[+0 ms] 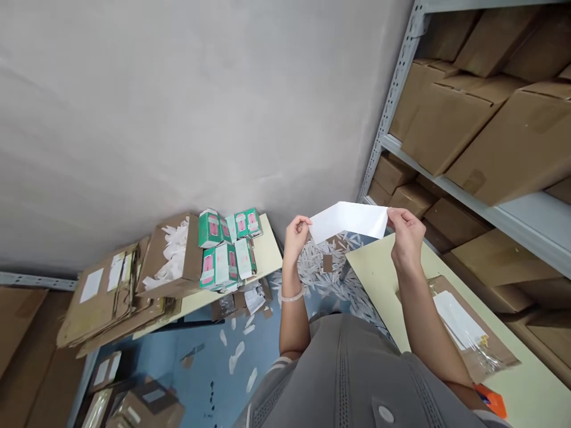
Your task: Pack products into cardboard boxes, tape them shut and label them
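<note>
A white sheet of paper (345, 219) with a crease near its middle is stretched out in the air in front of me. My left hand (296, 236) pinches its left end, thumb and fingers closed on the edge. At the opposite end, my right hand (407, 235) grips the right corner the same way. The sheet hangs above the floor, between the two tables. Under my right forearm lies a flat brown cardboard piece (502, 355) with white paper (459, 318) and clear plastic on it.
Green-and-pink boxes (220, 264) and an open carton (191, 244) of crumpled white paper stand on the left table (270, 244), beside flattened cardboard (96, 309). White paper strips (312, 261) litter the floor. Shelves (432, 163) of cartons rise behind the right table (372, 261), where an orange tool (493, 401) lies.
</note>
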